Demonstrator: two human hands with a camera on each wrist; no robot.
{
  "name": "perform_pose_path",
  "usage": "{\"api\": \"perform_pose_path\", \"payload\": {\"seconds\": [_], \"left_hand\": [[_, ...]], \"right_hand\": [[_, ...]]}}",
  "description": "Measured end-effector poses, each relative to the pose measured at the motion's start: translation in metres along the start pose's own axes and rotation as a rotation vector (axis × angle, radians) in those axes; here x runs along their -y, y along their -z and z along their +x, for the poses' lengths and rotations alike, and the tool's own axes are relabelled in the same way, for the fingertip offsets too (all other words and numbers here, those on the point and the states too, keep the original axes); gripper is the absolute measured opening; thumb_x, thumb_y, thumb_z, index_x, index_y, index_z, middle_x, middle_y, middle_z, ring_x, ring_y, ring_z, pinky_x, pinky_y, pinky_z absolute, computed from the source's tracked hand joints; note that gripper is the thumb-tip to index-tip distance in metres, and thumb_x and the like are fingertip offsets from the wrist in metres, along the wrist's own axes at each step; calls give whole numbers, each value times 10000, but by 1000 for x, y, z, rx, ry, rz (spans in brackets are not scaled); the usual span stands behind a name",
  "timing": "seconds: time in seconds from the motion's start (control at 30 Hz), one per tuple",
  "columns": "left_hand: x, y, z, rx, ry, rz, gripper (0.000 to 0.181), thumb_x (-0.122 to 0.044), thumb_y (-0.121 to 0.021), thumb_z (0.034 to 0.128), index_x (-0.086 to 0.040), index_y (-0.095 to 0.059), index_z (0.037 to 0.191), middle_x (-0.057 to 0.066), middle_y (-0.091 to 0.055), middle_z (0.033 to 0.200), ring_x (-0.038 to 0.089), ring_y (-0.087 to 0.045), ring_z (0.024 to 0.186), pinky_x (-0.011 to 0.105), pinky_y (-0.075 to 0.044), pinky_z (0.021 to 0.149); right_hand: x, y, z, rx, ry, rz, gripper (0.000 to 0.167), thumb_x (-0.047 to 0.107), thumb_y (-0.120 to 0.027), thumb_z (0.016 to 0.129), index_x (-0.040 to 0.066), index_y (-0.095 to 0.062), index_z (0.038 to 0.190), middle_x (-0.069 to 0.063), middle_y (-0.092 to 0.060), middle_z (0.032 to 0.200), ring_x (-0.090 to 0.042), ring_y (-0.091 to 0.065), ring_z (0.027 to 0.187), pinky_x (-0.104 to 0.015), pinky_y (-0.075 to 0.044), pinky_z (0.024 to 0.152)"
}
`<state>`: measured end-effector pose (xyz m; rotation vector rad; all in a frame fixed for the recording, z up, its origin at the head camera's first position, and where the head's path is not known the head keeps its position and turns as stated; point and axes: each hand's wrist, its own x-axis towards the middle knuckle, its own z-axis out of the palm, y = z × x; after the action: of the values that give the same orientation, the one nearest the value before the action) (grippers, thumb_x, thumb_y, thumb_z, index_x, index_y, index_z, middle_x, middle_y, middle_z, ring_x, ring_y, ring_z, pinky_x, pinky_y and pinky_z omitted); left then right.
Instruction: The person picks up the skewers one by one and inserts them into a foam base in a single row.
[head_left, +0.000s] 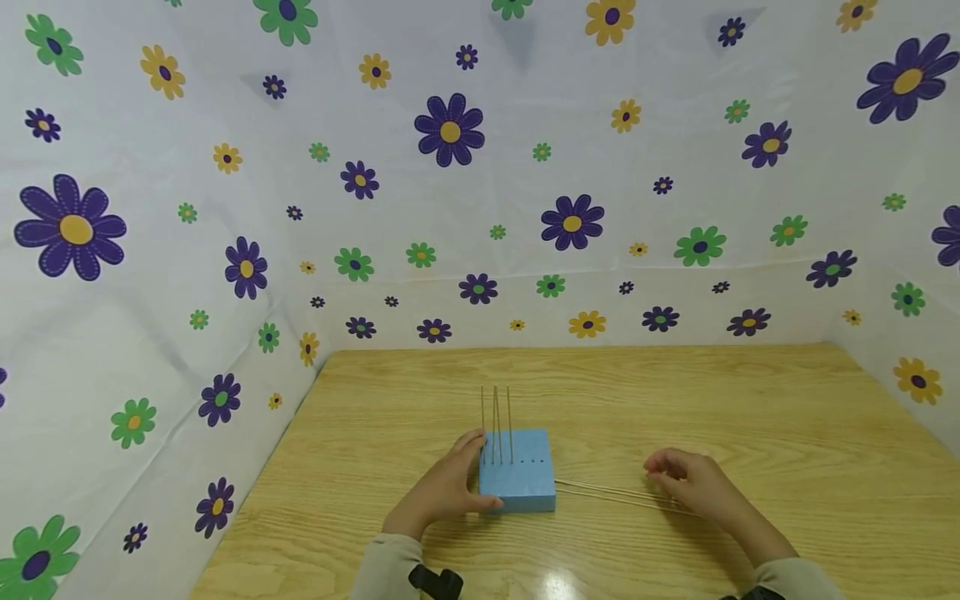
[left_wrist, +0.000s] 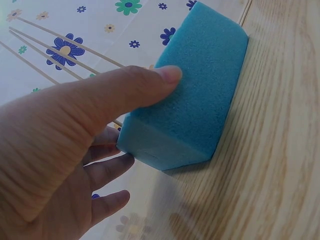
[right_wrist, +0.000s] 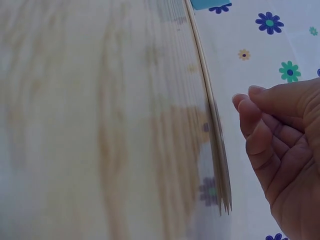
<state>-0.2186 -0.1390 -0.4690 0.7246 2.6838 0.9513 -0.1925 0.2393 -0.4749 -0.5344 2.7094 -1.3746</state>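
Observation:
A light blue foam block (head_left: 528, 487) sits on the table, with several thin wooden skewers (head_left: 509, 417) standing upright in the left part of its row of holes. My left hand (head_left: 444, 490) grips the block from its left side; the thumb (left_wrist: 150, 85) lies against the front face and the fingers reach toward the back. Loose skewers (head_left: 622, 493) lie to the right of the block, their pointed ends visible in the right wrist view (right_wrist: 220, 165). Above their right end hovers my right hand (head_left: 693, 483), fingers loosely bent and thumb near the fingertips, holding nothing.
The wooden table (head_left: 675, 400) carries the block and skewers. A white flower-patterned sheet (head_left: 510, 183) stands behind the table and along both sides. Bare holes (head_left: 532, 461) show in the block to the right of the upright skewers.

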Motion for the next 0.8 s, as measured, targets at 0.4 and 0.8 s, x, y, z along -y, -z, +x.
{"api": "perform_pose_path", "payload": {"seconds": [0.4,0.8], "left_hand": [[-1,0,0,-3,-2,9,965,-397,-774,772,-6,-249,1480,114,-199,1550,316,-325,1360,493,-356,1045],[0,0,0,1,-1,8,962,-407,-766,777,-10,-246,1483,110,-193,1552,308,-320,1364,488,-360,1044]], "right_hand": [[-5,-2,0,100,78,-90,105,105,-649,888,43,-634,972,29,-613,860,-12,-512,716,-214,-464,607],[-4,-3,2,156,64,-109,73,71,-629,892,39,-629,958,19,-596,857,-12,-495,741,-212,-464,630]]}}
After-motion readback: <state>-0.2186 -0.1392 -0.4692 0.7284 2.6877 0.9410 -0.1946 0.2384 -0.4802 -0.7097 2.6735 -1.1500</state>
